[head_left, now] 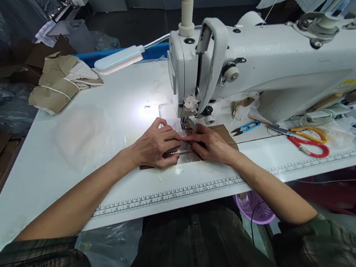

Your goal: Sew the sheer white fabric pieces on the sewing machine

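A flat brown piece of fabric (224, 132) lies beneath the needle area of a white sewing machine (185, 73). A shiny, mesh-like grey strip (185, 157) runs across its middle, between my hands. Curled on the left part of the piece is my left hand (159, 145), thumb and fingers closed on its edge; a dark fold shows between them. My right hand (209, 144) presses down from the other side, with its fingertips pinched at the material just before the presser foot (185, 123). Both hands partly cover the piece.
Blue thread snips (246, 127) and scissors with orange and red handles (311, 143) lie right of the machine head. A white lamp (118, 59) leans over the table from behind. A tied brown cloth bundle (57, 84) sits at the left edge. Below hangs a purple basket (255, 208).
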